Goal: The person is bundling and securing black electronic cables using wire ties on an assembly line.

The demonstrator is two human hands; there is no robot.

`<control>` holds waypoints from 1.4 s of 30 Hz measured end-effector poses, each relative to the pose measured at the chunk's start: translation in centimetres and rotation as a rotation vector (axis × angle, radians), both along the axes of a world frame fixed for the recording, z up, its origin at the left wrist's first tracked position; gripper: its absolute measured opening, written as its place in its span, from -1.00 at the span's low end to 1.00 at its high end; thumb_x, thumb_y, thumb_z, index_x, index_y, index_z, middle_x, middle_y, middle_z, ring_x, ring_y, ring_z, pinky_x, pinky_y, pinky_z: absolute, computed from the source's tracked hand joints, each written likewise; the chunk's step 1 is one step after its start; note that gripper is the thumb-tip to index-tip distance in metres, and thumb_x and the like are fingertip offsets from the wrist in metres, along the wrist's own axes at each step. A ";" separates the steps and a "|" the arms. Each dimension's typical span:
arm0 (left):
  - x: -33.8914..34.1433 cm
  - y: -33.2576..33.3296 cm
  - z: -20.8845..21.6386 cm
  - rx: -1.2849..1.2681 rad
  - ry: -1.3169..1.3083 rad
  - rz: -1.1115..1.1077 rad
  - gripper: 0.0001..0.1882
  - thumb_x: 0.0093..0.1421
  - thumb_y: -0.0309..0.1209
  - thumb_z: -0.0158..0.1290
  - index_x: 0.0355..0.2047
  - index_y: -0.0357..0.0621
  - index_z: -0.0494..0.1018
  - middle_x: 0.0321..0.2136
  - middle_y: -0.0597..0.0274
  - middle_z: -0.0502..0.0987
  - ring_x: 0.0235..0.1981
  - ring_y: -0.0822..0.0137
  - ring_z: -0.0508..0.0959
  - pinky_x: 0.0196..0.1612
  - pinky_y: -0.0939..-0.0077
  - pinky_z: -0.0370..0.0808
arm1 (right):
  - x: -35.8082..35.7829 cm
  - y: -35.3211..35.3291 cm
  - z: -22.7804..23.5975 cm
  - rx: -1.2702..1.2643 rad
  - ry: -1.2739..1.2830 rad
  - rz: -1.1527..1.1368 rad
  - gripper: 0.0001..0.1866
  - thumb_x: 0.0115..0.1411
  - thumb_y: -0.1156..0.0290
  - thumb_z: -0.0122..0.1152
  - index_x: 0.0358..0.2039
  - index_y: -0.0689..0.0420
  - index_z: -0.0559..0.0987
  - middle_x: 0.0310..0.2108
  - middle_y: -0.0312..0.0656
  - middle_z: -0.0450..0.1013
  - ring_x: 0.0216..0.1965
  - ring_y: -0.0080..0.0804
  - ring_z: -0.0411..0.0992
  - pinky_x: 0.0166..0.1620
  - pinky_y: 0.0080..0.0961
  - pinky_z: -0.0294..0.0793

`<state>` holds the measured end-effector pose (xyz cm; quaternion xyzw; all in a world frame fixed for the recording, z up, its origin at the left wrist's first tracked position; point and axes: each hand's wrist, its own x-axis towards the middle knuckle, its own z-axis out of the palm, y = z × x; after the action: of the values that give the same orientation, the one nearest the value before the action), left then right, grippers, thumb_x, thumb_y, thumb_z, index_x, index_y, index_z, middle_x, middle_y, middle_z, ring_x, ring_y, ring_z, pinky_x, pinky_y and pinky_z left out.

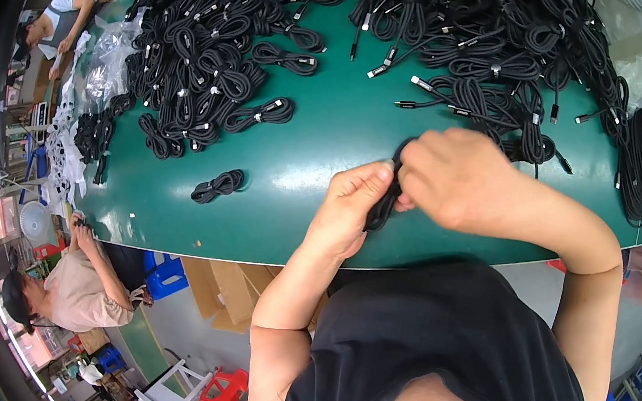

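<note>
A: Item one, cable bundle, black, coiled. Where is it lying from your fingers?

B: It is sitting directly between your two hands, over the near part of the green bench. Whether it is touching the surface, I cannot tell.

A: Long axis?

B: It is running mostly away from your body, far end leaning to your right.

A: Left hand?

B: You are grasping the bundle from its left side, thumb pressing along it, other fingers partly hidden.

A: Right hand?

B: You are curling its fingers at the bundle's far end, from the right. Blur is hiding whether they are clenching it or only touching.

A: Nearer hand?

B: Neither; both are adjoining it, left toward the near end, right toward the far.

A: Surroundings?

B: One single coil, black, is lying apart, left of your left hand. Beyond it, a left heap of coiled cables is spreading; a right heap is lying beyond your right hand.
</note>
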<state>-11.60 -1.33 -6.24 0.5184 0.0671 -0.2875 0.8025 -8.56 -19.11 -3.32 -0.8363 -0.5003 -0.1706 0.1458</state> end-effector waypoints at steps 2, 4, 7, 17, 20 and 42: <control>-0.1 0.2 -0.2 -0.030 0.027 -0.041 -0.63 0.26 -0.20 -0.18 -0.32 -0.33 0.41 -0.50 0.16 0.48 -0.48 0.41 0.47 -0.33 0.55 0.43 | -0.2 0.0 0.3 -0.023 -0.001 0.014 -0.81 -0.20 0.34 0.14 -0.61 0.16 0.39 -0.58 -0.29 0.22 -0.55 -0.45 0.25 -0.55 -0.57 0.21; 0.0 0.5 -0.8 -0.079 0.006 -0.103 -0.62 0.26 -0.19 -0.21 -0.30 -0.32 0.38 -0.52 0.16 0.47 -0.57 0.42 0.46 -0.49 0.59 0.43 | -0.1 -0.3 1.1 -0.028 -0.003 0.030 -0.82 -0.21 0.38 0.14 -0.57 0.16 0.39 -0.55 -0.28 0.23 -0.56 -0.45 0.23 -0.55 -0.58 0.20; 0.5 1.0 0.1 -0.101 0.075 -0.078 -0.61 0.27 -0.18 -0.22 -0.26 -0.32 0.37 -0.56 0.18 0.46 -0.64 0.44 0.43 -0.60 0.63 0.38 | 0.3 -1.0 1.6 -0.033 -0.120 -0.125 -0.83 -0.28 0.37 0.10 -0.61 0.16 0.42 -0.57 -0.28 0.24 -0.50 -0.45 0.28 -0.53 -0.60 0.25; -0.1 0.3 0.3 -0.089 0.062 -0.221 -0.59 0.26 -0.13 -0.23 -0.37 -0.29 0.36 -0.59 0.16 0.44 -0.67 0.43 0.41 -0.65 0.65 0.34 | -0.5 -0.8 0.9 0.060 0.194 0.175 -0.80 -0.20 0.46 0.12 -0.51 0.26 0.41 -0.51 -0.21 0.24 -0.48 -0.40 0.27 -0.52 -0.58 0.26; 0.3 0.9 0.2 -0.148 0.116 -0.173 -0.59 0.25 -0.12 -0.21 -0.33 -0.29 0.35 -0.60 0.14 0.43 -0.70 0.41 0.39 -0.72 0.62 0.31 | 0.5 -1.5 1.3 0.181 0.184 0.113 -0.80 -0.17 0.43 0.12 -0.49 0.24 0.41 -0.46 -0.21 0.27 -0.40 -0.33 0.28 -0.40 -0.54 0.35; -0.2 0.1 0.6 -0.129 0.091 -0.033 -0.49 0.25 -0.06 -0.24 -0.13 -0.35 0.27 -0.53 0.06 0.44 -0.70 0.45 0.38 -0.73 0.68 0.25 | 0.0 -1.7 0.0 0.609 0.790 -0.322 -0.77 0.01 0.49 0.18 -0.28 0.22 0.47 -0.47 -0.21 0.36 -0.58 -0.52 0.28 -0.52 -0.64 0.29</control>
<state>-11.76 -1.22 -5.65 0.4532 0.0763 -0.3277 0.8254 -8.53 -20.79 -3.33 -0.8227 -0.2000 -0.0002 0.5320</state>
